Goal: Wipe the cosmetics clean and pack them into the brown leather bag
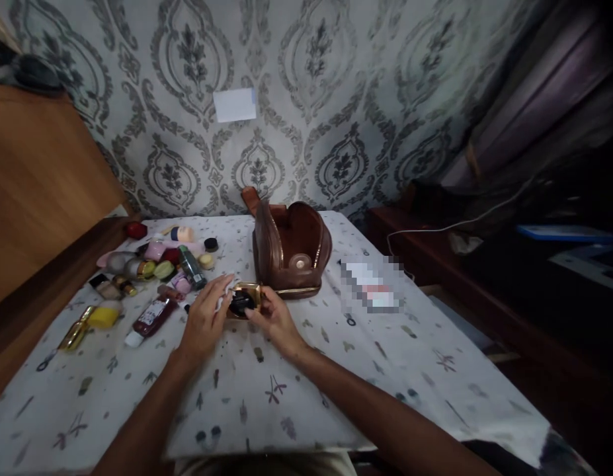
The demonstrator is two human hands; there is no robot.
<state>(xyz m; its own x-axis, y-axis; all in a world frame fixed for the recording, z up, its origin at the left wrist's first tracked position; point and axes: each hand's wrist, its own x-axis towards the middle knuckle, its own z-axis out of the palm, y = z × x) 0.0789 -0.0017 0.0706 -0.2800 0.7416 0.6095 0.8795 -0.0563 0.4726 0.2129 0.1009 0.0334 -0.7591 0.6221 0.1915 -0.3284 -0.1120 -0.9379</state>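
In front of the brown bag, my right hand holds a flat gold-and-black case, thumb across its dark face and fingers at its gold edge. My left hand presses against the case's left side, fingers closed on a small white piece that resembles a tissue; part of it is hidden. The brown zip bag stands with its top gaping toward me. Just left of my left hand lie a dark green bottle and a dark red tube with a white cap.
Several cosmetics cover the table's left side, including a yellow-capped item, a gold tube and a black round lid. A blurred-out flat object lies right of the bag. The patterned wall rises behind the table.
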